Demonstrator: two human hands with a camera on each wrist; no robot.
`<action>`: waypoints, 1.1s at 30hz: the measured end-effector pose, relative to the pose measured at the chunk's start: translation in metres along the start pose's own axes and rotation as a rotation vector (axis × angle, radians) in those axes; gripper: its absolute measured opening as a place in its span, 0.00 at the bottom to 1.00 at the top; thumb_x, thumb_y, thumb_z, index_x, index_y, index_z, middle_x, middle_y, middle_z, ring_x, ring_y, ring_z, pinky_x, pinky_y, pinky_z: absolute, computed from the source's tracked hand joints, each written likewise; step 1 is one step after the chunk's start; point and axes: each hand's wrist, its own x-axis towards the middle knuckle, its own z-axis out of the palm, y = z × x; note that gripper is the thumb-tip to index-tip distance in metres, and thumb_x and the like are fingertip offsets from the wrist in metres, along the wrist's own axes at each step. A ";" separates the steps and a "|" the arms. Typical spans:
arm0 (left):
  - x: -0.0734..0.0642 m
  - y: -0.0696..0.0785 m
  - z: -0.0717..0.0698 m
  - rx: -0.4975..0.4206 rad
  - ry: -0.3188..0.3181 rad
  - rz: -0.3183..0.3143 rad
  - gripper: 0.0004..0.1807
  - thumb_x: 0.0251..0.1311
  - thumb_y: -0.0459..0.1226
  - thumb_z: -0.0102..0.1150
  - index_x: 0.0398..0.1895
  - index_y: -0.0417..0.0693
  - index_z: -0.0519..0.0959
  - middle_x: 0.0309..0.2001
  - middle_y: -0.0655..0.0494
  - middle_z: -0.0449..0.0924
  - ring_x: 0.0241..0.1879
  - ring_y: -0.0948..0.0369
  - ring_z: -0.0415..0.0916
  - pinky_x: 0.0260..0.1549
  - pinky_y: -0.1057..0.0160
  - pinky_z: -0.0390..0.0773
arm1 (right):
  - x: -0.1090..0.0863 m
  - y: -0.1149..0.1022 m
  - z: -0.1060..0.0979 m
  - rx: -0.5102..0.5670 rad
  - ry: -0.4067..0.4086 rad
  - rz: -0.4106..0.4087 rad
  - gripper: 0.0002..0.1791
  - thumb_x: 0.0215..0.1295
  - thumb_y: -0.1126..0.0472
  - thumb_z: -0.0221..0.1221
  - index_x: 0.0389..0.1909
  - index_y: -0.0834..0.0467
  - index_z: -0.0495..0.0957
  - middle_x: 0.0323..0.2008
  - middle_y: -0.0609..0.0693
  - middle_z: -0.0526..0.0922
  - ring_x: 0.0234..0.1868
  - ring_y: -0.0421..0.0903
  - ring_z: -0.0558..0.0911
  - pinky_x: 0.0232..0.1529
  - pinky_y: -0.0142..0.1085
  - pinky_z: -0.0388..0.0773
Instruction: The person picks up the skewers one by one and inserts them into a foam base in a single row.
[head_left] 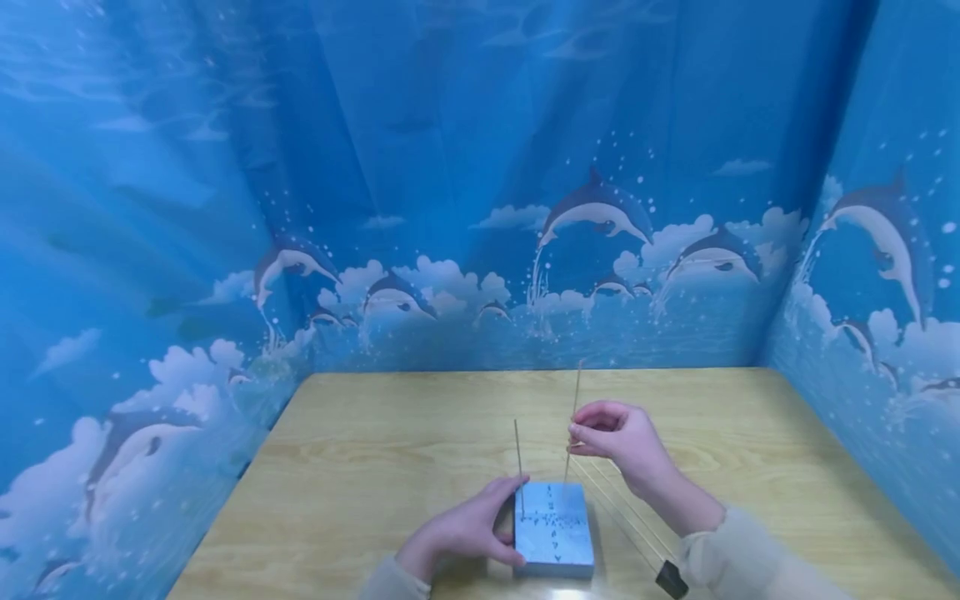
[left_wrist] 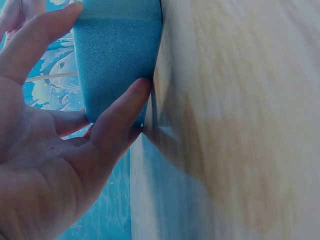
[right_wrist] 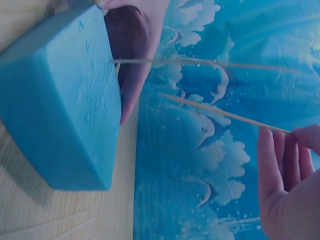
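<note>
A blue foam block (head_left: 555, 546) with a pitted, hole-marked top lies on the table. My left hand (head_left: 476, 527) grips it from its left side, the thumb at the near corner and fingers at the far side; the left wrist view shows the thumb against the block (left_wrist: 117, 55). One thin wooden skewer (head_left: 518, 454) stands upright in the block, near its left edge. Between thumb and fingertips my right hand (head_left: 618, 437) pinches another skewer (head_left: 577, 392) over the far part of the block. In the right wrist view this skewer's pointed tip (right_wrist: 167, 96) is apart from the foam.
Right of the block, a couple of loose skewers (head_left: 630, 508) lie on the wooden table (head_left: 360, 467). A small black object (head_left: 671, 579) is by the right sleeve. Blue dolphin-print curtains (head_left: 450, 167) enclose the table at the back and sides.
</note>
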 end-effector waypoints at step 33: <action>0.000 -0.004 -0.001 -0.041 -0.017 -0.003 0.59 0.43 0.48 0.77 0.78 0.58 0.52 0.76 0.49 0.56 0.75 0.49 0.55 0.73 0.43 0.59 | -0.011 0.019 0.050 -0.289 0.013 -0.080 0.10 0.56 0.65 0.69 0.38 0.63 0.83 0.35 0.54 0.88 0.36 0.46 0.87 0.45 0.35 0.86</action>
